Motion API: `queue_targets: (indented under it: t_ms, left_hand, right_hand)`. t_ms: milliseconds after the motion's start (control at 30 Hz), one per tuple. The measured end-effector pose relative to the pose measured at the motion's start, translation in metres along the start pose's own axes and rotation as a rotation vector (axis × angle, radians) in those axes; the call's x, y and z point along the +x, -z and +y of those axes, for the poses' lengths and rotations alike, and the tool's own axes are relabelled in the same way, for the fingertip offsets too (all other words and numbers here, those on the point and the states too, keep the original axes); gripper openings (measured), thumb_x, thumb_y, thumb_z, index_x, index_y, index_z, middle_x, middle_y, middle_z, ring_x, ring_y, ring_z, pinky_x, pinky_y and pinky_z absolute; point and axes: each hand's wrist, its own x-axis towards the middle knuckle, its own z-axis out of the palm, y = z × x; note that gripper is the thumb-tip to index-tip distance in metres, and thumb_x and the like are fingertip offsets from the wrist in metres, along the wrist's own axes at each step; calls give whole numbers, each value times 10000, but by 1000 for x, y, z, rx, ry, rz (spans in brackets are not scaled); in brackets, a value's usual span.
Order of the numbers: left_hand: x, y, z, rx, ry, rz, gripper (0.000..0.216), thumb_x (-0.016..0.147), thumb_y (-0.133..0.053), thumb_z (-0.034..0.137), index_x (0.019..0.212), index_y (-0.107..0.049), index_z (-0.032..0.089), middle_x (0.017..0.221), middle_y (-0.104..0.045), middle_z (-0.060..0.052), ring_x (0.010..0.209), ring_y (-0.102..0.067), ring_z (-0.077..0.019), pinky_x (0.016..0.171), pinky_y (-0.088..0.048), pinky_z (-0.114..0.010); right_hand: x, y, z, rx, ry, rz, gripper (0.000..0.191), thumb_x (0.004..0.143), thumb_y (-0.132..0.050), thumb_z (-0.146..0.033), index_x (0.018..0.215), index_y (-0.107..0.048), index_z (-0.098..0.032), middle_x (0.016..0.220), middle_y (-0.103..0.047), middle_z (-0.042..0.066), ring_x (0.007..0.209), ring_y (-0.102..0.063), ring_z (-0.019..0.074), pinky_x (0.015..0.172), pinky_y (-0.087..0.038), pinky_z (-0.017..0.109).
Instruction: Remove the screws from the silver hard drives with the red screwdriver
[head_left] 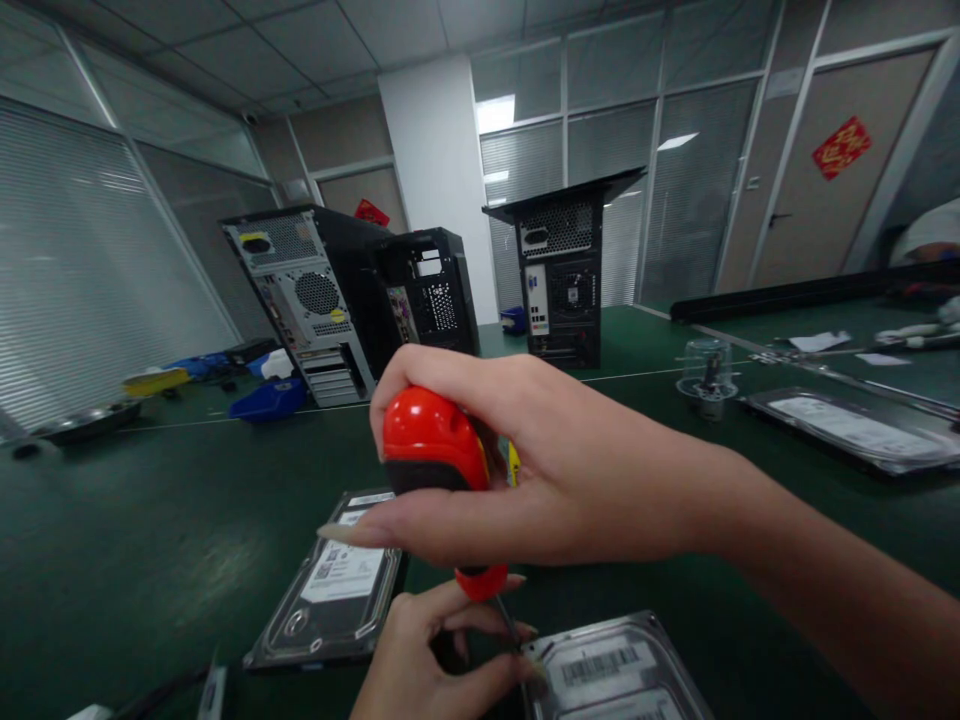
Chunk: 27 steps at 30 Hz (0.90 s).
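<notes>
My right hand (pixel 555 470) is wrapped round the red and black handle of a screwdriver (pixel 435 450), held upright over the green table (pixel 150 540). The thin shaft runs down from the handle to the corner of a hard drive (pixel 611 675) at the bottom edge. My left hand (pixel 427 650) is curled just below, its fingertips pinched round the shaft close to that drive's corner. A second hard drive (pixel 334 600) with a white label lies flat to the left of my hands.
Three open black computer towers (pixel 315 300) (pixel 431 290) (pixel 562 265) stand at the back of the table. Blue and yellow bins (pixel 270 395) and a metal dish (pixel 82 420) lie at the left. A clear cup (pixel 706 370) and bagged parts (pixel 847 425) sit at the right.
</notes>
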Motion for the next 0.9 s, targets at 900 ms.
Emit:
queue_targets:
  t_ms: [900]
  left_hand:
    - [1, 1, -10, 138, -196, -60, 76, 759, -676, 252, 799, -741, 245, 806, -776, -15, 858, -705, -273, 765, -515, -331]
  right_hand:
    - [-6, 9, -1, 50, 110, -9, 365, 931, -408, -234, 1283, -398, -139, 1178, -541, 16, 942, -519, 74, 814, -391, 177]
